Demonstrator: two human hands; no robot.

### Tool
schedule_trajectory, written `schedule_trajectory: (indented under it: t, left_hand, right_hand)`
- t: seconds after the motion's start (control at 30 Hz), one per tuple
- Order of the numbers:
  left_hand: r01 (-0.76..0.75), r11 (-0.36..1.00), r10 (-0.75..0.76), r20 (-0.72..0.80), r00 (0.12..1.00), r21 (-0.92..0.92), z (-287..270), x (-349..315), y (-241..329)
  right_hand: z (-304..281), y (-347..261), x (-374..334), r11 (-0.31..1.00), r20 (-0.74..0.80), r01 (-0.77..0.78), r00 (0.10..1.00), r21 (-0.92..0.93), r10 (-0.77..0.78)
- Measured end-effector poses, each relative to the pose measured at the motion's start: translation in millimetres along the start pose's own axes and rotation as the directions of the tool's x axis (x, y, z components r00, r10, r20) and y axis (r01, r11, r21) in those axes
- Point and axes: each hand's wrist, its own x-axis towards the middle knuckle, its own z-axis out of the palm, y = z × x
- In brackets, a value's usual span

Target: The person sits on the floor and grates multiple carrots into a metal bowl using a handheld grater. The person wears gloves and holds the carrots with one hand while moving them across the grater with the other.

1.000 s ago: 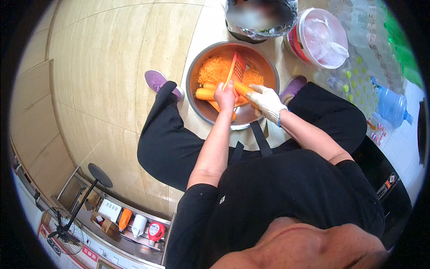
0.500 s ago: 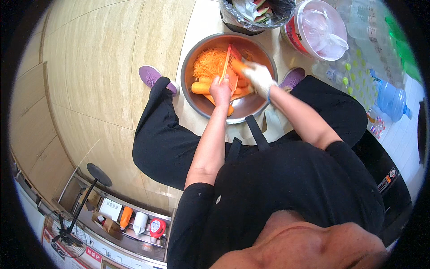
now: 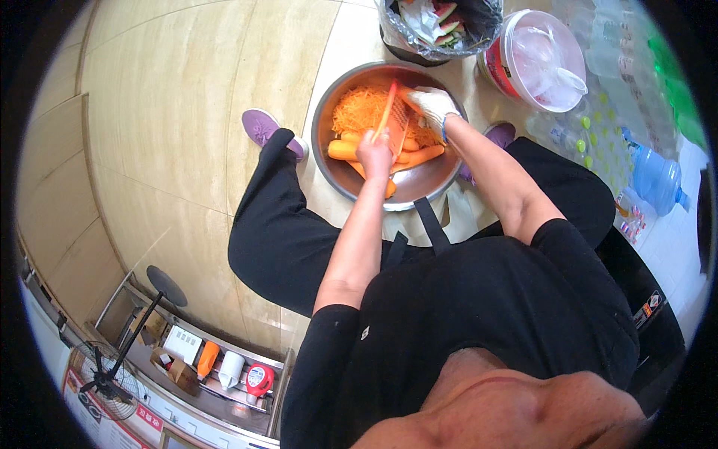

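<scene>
I am looking straight down on a broad beige tiled floor (image 3: 172,135), and the person in black (image 3: 479,322) sits over its right part with knees spread. Between the left purple sneaker (image 3: 260,127) and the right purple sneaker (image 3: 499,135) I have a round stainless-steel basin (image 3: 419,193). Beyond it stands a trash bin (image 3: 394,37) lined with a clear bag and holding watermelon rinds and white paper; just right of that is a red-and-white bucket (image 3: 495,72) with a clear plastic bag in it. A big blue water bottle (image 3: 658,178) lies farther right.

Inside the basin my view gives me a flat orange-red grater (image 3: 399,129), tilted up from the carrots. My left hand (image 3: 375,153) is bare and closed around its near end. My right hand (image 3: 434,103) wears a white glove and is curled around a carrot (image 3: 408,95) at the upper right of the grater — the glove hides most of that piece. Several whole carrots (image 3: 343,150) lie below the grater, near the basin's left and middle. Smallest of all, the carrot shreds (image 3: 357,110) — a loose heap — sit left of the grater.
</scene>
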Motion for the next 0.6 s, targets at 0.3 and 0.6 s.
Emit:
schedule_trajectory:
  t: [0.3,0.6]
  left_hand:
    - [0.065,0.997,-0.067,0.067,0.995,0.029,-2.3,-1.9,-2.9]
    - [0.135,0.982,-0.131,0.042,0.991,-0.132,0.4,-2.2,10.6]
  right_hand:
    - [2.4,10.6,-31.7,0.981,0.044,-0.193,0.980,0.020,0.192]
    - [2.7,-10.8,-59.9,0.948,0.150,-0.311,0.942,0.064,0.299]
